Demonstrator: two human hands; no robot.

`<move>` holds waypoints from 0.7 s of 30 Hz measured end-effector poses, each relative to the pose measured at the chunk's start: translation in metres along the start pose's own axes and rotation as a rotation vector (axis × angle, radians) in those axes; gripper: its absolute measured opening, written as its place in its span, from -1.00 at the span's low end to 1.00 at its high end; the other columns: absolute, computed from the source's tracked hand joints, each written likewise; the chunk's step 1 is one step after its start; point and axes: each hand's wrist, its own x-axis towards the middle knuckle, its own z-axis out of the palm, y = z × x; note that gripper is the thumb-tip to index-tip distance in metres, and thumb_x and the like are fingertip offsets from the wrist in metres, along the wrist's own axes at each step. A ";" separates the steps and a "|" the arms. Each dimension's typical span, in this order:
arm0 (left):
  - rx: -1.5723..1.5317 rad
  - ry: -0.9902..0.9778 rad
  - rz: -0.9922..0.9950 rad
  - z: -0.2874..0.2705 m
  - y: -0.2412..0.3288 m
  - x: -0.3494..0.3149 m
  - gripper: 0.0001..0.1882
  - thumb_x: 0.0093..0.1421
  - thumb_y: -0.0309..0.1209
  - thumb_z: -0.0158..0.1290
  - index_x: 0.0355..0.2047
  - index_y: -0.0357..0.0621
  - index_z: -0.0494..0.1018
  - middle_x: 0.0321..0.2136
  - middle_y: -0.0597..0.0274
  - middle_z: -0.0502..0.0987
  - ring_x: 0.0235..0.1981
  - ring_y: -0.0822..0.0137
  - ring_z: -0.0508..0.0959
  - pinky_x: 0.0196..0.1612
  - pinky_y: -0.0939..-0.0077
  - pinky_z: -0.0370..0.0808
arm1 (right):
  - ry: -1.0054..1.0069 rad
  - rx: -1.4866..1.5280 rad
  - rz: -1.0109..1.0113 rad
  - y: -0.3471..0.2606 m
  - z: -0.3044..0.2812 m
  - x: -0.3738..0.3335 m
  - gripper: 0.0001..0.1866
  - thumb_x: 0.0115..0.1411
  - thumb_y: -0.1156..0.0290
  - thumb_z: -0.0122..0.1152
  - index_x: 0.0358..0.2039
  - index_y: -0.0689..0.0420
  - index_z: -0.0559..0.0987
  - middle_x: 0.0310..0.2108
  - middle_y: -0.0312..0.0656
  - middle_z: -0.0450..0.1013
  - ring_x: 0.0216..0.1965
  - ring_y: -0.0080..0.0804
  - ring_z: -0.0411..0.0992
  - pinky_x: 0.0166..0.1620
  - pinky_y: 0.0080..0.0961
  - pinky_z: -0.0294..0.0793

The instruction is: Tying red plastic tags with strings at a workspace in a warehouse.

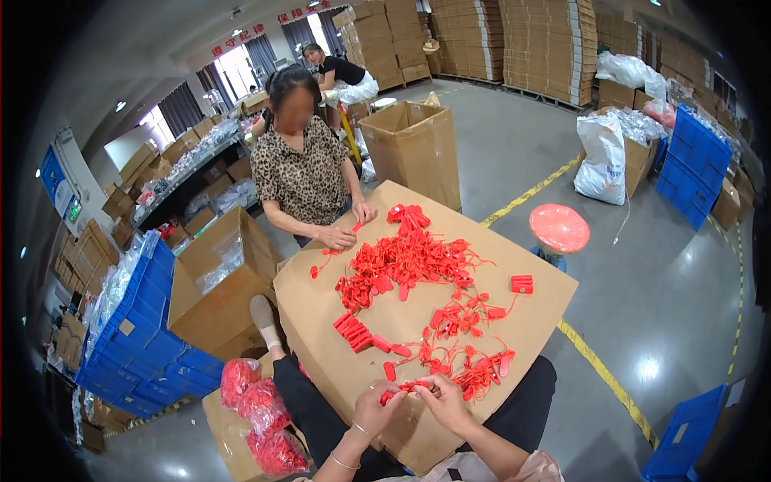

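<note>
Near the front edge of the cardboard-topped table, my left hand and my right hand are close together, fingers pinched on a small red corded piece between them. Its exact kind is too small to make out. Just beyond my right hand lies a loose cluster of red corded pieces. A neat row of flat red pieces sits to the left, and a smaller stack to the right. The large tangled heap of red pieces fills the far middle of the table.
Across the table, a co-worker's hands handle another red piece. Bags of red pieces lie at my left, near an open carton and blue crates. A red-topped stool stands at the right; a tall carton is behind.
</note>
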 end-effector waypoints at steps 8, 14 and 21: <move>-0.227 -0.132 -0.201 -0.005 0.007 -0.003 -0.87 0.08 -0.43 0.09 -0.39 -0.23 0.49 -0.45 0.41 0.48 -0.48 0.66 0.37 -0.39 0.75 0.35 | 0.078 -0.026 -0.115 -0.005 0.002 0.000 -0.83 0.07 0.48 0.15 -0.30 0.21 0.49 -0.49 -0.21 0.40 -0.51 -0.55 0.38 -0.45 -0.65 0.37; -0.105 0.065 0.088 -0.017 0.029 0.003 -0.79 0.02 -0.42 0.14 -0.32 -0.23 0.48 -0.56 0.33 0.51 -0.54 0.64 0.40 -0.45 0.72 0.38 | -0.062 0.130 0.047 -0.013 0.003 0.004 -0.84 0.13 0.54 0.07 -0.25 0.26 0.45 -0.40 -0.27 0.44 -0.33 -0.65 0.41 -0.26 -0.70 0.40; -0.422 -0.152 -0.065 -0.021 0.021 -0.001 -0.76 0.05 -0.46 0.12 -0.25 -0.25 0.47 -0.40 0.30 0.52 -0.43 0.61 0.46 -0.34 0.74 0.41 | -0.110 0.434 0.078 -0.022 0.011 0.000 -0.84 0.16 0.56 0.02 -0.23 0.26 0.43 -0.37 -0.26 0.45 -0.36 -0.64 0.41 -0.25 -0.69 0.41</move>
